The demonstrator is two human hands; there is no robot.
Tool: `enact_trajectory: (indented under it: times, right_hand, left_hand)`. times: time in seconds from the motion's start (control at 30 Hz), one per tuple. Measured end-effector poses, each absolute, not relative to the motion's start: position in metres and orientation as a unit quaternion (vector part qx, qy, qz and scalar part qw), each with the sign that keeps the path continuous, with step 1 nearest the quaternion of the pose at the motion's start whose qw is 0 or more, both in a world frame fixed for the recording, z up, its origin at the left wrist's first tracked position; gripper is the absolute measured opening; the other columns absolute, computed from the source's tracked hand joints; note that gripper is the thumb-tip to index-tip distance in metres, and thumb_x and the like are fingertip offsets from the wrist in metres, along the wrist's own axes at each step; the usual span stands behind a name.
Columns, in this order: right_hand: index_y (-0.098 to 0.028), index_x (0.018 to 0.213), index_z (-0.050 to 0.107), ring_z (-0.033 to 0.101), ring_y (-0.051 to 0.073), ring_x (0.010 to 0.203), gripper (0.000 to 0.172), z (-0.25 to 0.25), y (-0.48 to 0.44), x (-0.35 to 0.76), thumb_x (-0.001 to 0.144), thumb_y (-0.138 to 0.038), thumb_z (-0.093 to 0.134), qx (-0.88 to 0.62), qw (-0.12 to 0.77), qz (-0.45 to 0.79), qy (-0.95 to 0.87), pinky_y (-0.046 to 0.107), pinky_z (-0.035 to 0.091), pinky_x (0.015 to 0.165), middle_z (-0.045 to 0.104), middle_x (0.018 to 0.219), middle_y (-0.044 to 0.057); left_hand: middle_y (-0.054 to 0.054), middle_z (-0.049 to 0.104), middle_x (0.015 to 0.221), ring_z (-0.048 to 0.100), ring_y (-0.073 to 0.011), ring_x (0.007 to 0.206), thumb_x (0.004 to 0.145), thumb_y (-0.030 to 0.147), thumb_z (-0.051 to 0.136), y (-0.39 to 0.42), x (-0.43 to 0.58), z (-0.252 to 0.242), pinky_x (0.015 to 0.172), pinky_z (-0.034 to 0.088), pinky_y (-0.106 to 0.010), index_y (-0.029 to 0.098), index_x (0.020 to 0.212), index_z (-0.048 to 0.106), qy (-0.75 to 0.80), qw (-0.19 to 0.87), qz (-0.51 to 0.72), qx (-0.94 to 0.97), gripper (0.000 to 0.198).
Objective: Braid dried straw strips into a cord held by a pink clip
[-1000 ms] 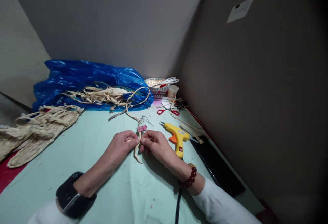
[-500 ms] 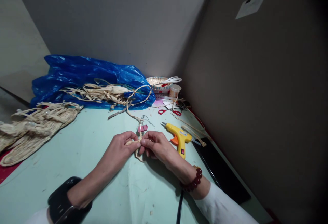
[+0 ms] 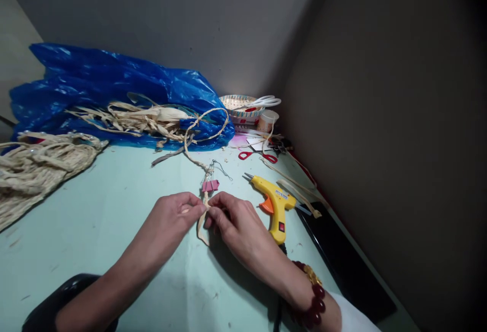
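Observation:
Pale dried plant-fibre strands [image 3: 202,227] run down from a pink binder clip [image 3: 210,185], and a free tail of them hangs below my fingers. My left hand [image 3: 177,215] pinches the strands from the left, thumb against forefinger. Close against it, my right hand [image 3: 232,218] grips the same strands from the right; its lower fingers are partly hidden. Above the clip, a twisted fibre cord [image 3: 196,159] leads up and curls into a loop over a blue bag.
A yellow glue gun [image 3: 277,200] lies right of my hands on a black tablet-like slab [image 3: 348,266]. Behind are red-handled scissors [image 3: 258,156], a basket [image 3: 241,104] and a plastic cup [image 3: 268,119]. Dried fibres [image 3: 152,119] rest on the blue plastic bag [image 3: 114,73]; woven pieces [image 3: 41,170] lie left.
The view has shifted closer, so the bag and basket appear higher. Both hands stay pinched together on the strands just below the clip, with slight finger movement.

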State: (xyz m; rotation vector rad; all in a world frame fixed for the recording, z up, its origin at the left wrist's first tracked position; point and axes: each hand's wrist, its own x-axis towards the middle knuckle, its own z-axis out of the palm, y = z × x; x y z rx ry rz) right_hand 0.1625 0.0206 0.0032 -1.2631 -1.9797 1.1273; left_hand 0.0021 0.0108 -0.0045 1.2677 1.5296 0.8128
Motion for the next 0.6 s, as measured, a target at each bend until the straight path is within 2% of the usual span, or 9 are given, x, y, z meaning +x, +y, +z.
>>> enact_trajectory:
  times: [0.1, 0.23, 0.3, 0.43, 0.6]
  right_hand:
    - [-0.02, 0.095, 0.056, 0.053, 0.015, 0.069, 0.01, 0.004, 0.018, 0.165, 0.09, -0.023, 0.048, -0.492, 0.247, 0.373, -0.747, 0.025, 0.033, 0.059, 0.065, 0.081, 0.003]
    - [-0.019, 0.078, 0.058, 0.047, 0.014, 0.06, 0.015, 0.007, 0.019, 0.167, 0.089, -0.027, 0.051, -0.508, 0.231, 0.328, -0.762, 0.027, 0.025, 0.055, 0.059, 0.066, 0.003]
    - [-0.019, 0.075, 0.058, 0.044, 0.013, 0.056, 0.017, 0.009, 0.02, 0.167, 0.088, -0.028, 0.053, -0.516, 0.227, 0.311, -0.765, 0.028, 0.022, 0.054, 0.058, 0.062, 0.002]
    - [-0.018, 0.071, 0.056, 0.039, 0.012, 0.05, 0.022, 0.013, 0.017, 0.164, 0.088, -0.032, 0.053, -0.53, 0.234, 0.292, -0.761, 0.028, 0.019, 0.052, 0.055, 0.057, 0.001]
    - [-0.019, 0.07, 0.05, 0.038, 0.011, 0.048, 0.027, 0.013, 0.006, 0.158, 0.092, -0.035, 0.048, -0.52, 0.231, 0.285, -0.772, 0.028, 0.02, 0.05, 0.055, 0.06, 0.002]
  left_hand:
    - [0.005, 0.046, 0.054, 0.037, -0.0097, 0.052, 0.074, 0.043, 0.058, 0.011, 0.002, -0.006, 0.047, 0.025, -0.021, 0.017, 0.067, 0.062, 0.628, 0.477, 0.332, 0.518, 0.027]
    - [0.008, 0.039, 0.048, 0.031, -0.0074, 0.044, 0.073, 0.041, 0.059, 0.01, 0.004, -0.005, 0.043, 0.02, -0.021, 0.018, 0.069, 0.063, 0.632, 0.479, 0.339, 0.507, 0.023]
    - [0.009, 0.038, 0.042, 0.032, -0.0072, 0.039, 0.074, 0.04, 0.058, 0.009, 0.005, -0.002, 0.042, 0.022, -0.021, 0.019, 0.071, 0.063, 0.632, 0.481, 0.338, 0.505, 0.022]
    - [0.007, 0.047, 0.043, 0.045, -0.01, 0.038, 0.076, 0.038, 0.055, 0.009, 0.009, 0.003, 0.043, 0.035, -0.021, 0.019, 0.07, 0.059, 0.615, 0.499, 0.343, 0.505, 0.02]
    - [0.003, 0.058, 0.052, 0.047, -0.0101, 0.035, 0.076, 0.035, 0.052, 0.008, 0.011, 0.002, 0.037, 0.037, -0.022, 0.018, 0.067, 0.057, 0.602, 0.507, 0.347, 0.51, 0.019]
